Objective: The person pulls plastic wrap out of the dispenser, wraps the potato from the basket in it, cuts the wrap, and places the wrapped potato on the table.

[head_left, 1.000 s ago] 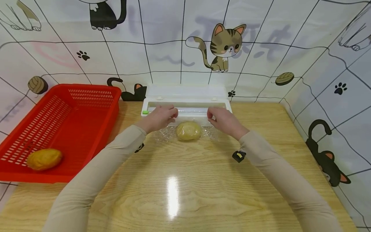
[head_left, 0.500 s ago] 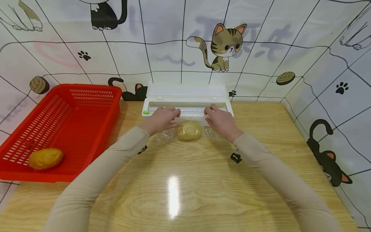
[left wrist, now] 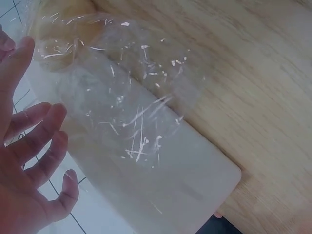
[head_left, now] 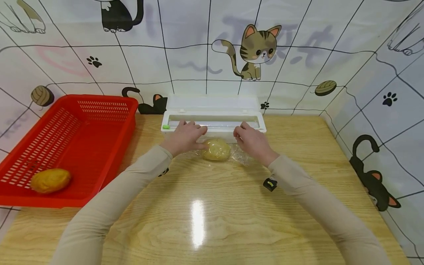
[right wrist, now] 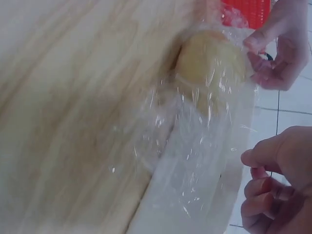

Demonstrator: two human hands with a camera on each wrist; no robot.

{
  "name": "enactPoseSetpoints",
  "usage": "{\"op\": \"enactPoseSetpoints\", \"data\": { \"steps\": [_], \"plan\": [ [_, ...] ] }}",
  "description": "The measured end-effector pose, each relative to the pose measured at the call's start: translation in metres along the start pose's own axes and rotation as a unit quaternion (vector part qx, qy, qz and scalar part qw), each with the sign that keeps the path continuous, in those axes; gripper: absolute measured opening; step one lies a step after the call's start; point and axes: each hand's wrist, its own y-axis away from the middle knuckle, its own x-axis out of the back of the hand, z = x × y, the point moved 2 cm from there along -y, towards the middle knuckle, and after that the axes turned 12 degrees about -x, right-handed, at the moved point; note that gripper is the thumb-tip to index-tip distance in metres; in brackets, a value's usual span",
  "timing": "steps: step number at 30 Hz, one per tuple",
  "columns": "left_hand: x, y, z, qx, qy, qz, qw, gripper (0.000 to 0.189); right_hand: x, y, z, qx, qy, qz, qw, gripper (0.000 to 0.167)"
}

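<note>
A yellow, rounded piece of produce point(head_left: 216, 150), wrapped in clear cling film point(head_left: 240, 154), lies on the table against the front of a white cling film dispenser point(head_left: 228, 137). The dispenser's lid stands raised, and a film roll point(head_left: 220, 124) shows inside. My left hand point(head_left: 185, 138) hovers over the dispenser's left half, fingers spread and loosely bent, thumb at the produce's left side. Over the right half is my right hand point(head_left: 253, 141). In the right wrist view its thumb point(right wrist: 256, 156) and bent fingers stay apart with nothing between them, beside the crinkled film.
To the left stands a red plastic basket point(head_left: 89, 151) with another yellow, oblong piece of produce point(head_left: 50, 180) in it. Behind the wooden table point(head_left: 232, 213) rises a cat-patterned wall covering point(head_left: 185, 62). A green slider point(head_left: 166, 126) sits at the dispenser's left end.
Both hands have come slightly inward, and the right hand's pinched fingers have parted. The left thumb has come to the produce's side. Film on the right lies spread a little wider.
</note>
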Motion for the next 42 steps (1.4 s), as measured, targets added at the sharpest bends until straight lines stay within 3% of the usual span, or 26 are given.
{"op": "enactPoseSetpoints", "data": {
  "steps": [5,8,12,18,23,31,36,42],
  "plan": [
    [-0.004,0.001,0.001,-0.014,-0.023,0.001,0.9996,0.047,-0.001,0.007,-0.006,-0.032,-0.046,-0.045,0.9974,0.003],
    [-0.006,0.002,0.002,-0.024,-0.045,0.003,0.9987,0.043,-0.004,0.009,-0.008,-0.069,-0.119,-0.103,0.9851,0.005],
    [-0.009,0.002,0.002,-0.038,-0.068,0.008,0.9969,0.033,-0.011,0.012,-0.011,-0.09,-0.162,-0.136,0.9732,0.008],
    [-0.013,0.002,0.001,-0.064,-0.107,0.022,0.992,0.022,-0.017,0.014,-0.017,-0.073,-0.104,-0.093,0.9875,0.016],
    [-0.016,0.005,0.001,-0.082,-0.139,0.024,0.9867,0.019,-0.02,0.016,-0.021,-0.044,-0.02,-0.034,0.9982,0.019],
    [-0.018,0.016,-0.003,-0.089,-0.122,0.013,0.9885,0.022,-0.026,0.021,-0.023,-0.032,0.063,0.049,0.9963,0.019],
    [-0.018,0.021,-0.002,-0.091,-0.104,0.007,0.9904,0.021,-0.029,0.021,-0.021,-0.058,0.065,0.039,0.9954,0.006],
    [-0.021,0.029,0.004,-0.073,-0.111,-0.053,0.9898,0.039,-0.03,0.025,-0.015,-0.08,0.054,-0.023,0.9951,0.014]
  ]
}}
